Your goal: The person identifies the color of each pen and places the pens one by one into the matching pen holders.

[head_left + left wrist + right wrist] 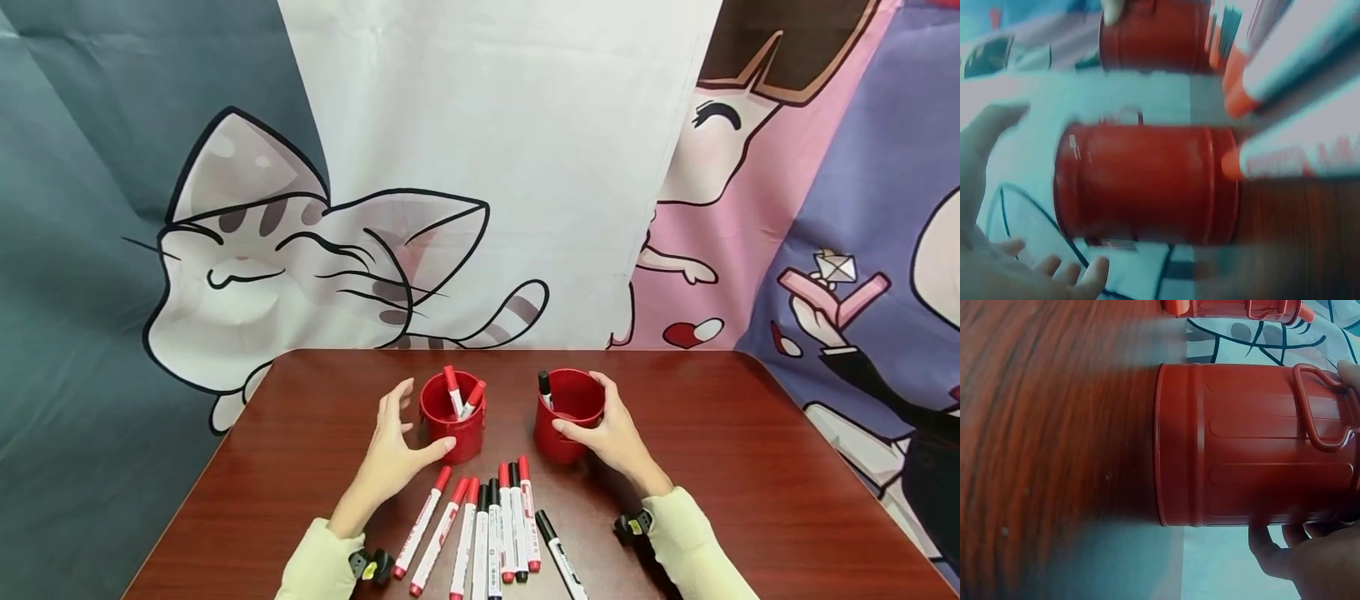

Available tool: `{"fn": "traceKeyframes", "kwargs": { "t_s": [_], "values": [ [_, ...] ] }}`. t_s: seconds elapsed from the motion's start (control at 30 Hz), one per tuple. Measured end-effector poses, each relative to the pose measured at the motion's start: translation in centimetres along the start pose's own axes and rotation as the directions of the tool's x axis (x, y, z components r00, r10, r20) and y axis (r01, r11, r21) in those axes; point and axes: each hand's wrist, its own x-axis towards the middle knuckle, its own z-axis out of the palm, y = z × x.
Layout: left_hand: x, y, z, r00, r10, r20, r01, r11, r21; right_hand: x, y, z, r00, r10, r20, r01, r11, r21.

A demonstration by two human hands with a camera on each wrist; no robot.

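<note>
The left red bucket (467, 437) holds two red-capped markers (454, 392). My left hand (392, 454) is beside it, fingers spread and thumb by its front. The left wrist view shows a gap between these fingers and the bucket wall (1147, 187). A second red bucket (551, 437), with one black-capped marker (545, 388) inside, stands to the right. My right hand (621, 437) grips it near the rim, thumb at the front and fingers on the far right side. Its wire handle (1317, 409) appears close to that hand in the right wrist view.
Several red-capped and black-capped markers lie side by side on the brown table (300, 467) in front of the buckets. One black-capped marker (562, 557) lies slanted at the right of the row. A cartoon-printed cloth (480, 125) hangs behind the table.
</note>
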Motion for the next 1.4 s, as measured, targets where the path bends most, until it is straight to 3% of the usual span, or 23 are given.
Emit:
{"fn": "traceKeyframes", "kwargs": {
  "t_s": [0.1, 0.27, 0.37, 0.43, 0.5, 0.57, 0.63, 0.7, 0.8, 0.83, 0.87, 0.93, 1.03, 1.1, 1.17, 1.2, 1.3, 1.4],
  "values": [
    [-1.2, 1.7, 1.1, 0.997, 0.07, 0.025, -0.072, 0.995, 0.074, 0.0, -0.2, 0.0, 1.0, -0.008, 0.001, 0.008, 1.0, -0.007],
    [-3.1, 4.8, 2.9, 0.98, 0.166, 0.106, -0.184, 0.966, 0.182, 0.2, 0.1, 0.1, 1.0, -0.009, 0.0, 0.009, 1.0, -0.007],
    [-3.6, 6.2, 3.5, 0.971, 0.179, 0.161, -0.205, 0.964, 0.169, 0.6, 1.5, 0.3, 1.0, -0.019, -0.013, 0.019, 1.0, -0.02],
    [-3.8, 6.6, 4.0, 0.955, 0.179, 0.236, -0.219, 0.963, 0.155, 0.9, 2.6, 0.3, 0.999, -0.029, -0.023, 0.028, 0.999, -0.029],
    [-4.2, 6.6, 4.7, 0.929, 0.157, 0.334, -0.215, 0.966, 0.146, 1.0, 3.1, 0.3, 0.999, -0.031, -0.028, 0.03, 0.999, -0.037],
    [-4.7, 6.5, 5.6, 0.89, 0.149, 0.43, -0.231, 0.962, 0.144, 0.8, 2.5, 0.2, 0.999, -0.024, -0.02, 0.024, 1.0, -0.016],
    [-5.2, 6.3, 6.5, 0.841, 0.154, 0.518, -0.256, 0.958, 0.132, 0.6, 1.5, 0.2, 1.0, -0.018, -0.007, 0.018, 1.0, 0.004],
    [-5.5, 6.4, 7.2, 0.771, 0.097, 0.629, -0.216, 0.969, 0.116, 0.5, 0.7, 0.1, 1.0, -0.007, 0.009, 0.007, 0.999, 0.036],
    [-5.7, 6.4, 8.3, 0.666, 0.078, 0.742, -0.226, 0.969, 0.101, 0.5, 1.1, -0.2, 1.0, 0.011, 0.027, -0.013, 0.997, 0.071],
    [-5.7, 6.4, 8.6, 0.64, 0.08, 0.764, -0.247, 0.963, 0.106, 0.6, 1.5, -0.3, 0.999, 0.018, 0.035, -0.02, 0.997, 0.079],
    [-5.8, 6.4, 9.0, 0.619, 0.084, 0.781, -0.273, 0.955, 0.114, 0.6, 1.9, -0.5, 0.999, 0.021, 0.046, -0.025, 0.996, 0.085],
    [-5.9, 6.3, 9.7, 0.584, 0.136, 0.8, -0.385, 0.914, 0.126, 0.8, 2.7, -0.8, 0.998, 0.016, 0.063, -0.022, 0.996, 0.085],
    [-6.1, 6.0, 11.0, 0.534, 0.181, 0.826, -0.498, 0.856, 0.134, 0.9, 3.4, -1.1, 0.997, -0.013, 0.076, 0.007, 0.997, 0.079],
    [-6.3, 6.1, 11.6, 0.511, 0.176, 0.842, -0.527, 0.838, 0.145, 0.9, 3.6, -1.4, 0.996, -0.025, 0.08, 0.019, 0.997, 0.068],
    [-6.6, 6.2, 12.3, 0.508, 0.12, 0.853, -0.504, 0.845, 0.181, 0.9, 3.6, -1.6, 0.995, -0.032, 0.091, 0.027, 0.998, 0.057],
    [-6.7, 6.4, 12.6, 0.521, 0.091, 0.849, -0.5, 0.838, 0.217, 0.9, 3.6, -1.7, 0.995, -0.03, 0.095, 0.025, 0.998, 0.051],
    [-7.1, 7.1, 13.2, 0.587, -0.02, 0.809, -0.451, 0.822, 0.348, 0.9, 3.6, -1.8, 0.994, -0.023, 0.107, 0.019, 0.999, 0.039],
    [-7.3, 7.7, 13.8, 0.65, -0.145, 0.746, -0.356, 0.809, 0.467, 0.8, 3.6, -1.8, 0.994, -0.016, 0.104, 0.012, 0.999, 0.034]
  ]
}}
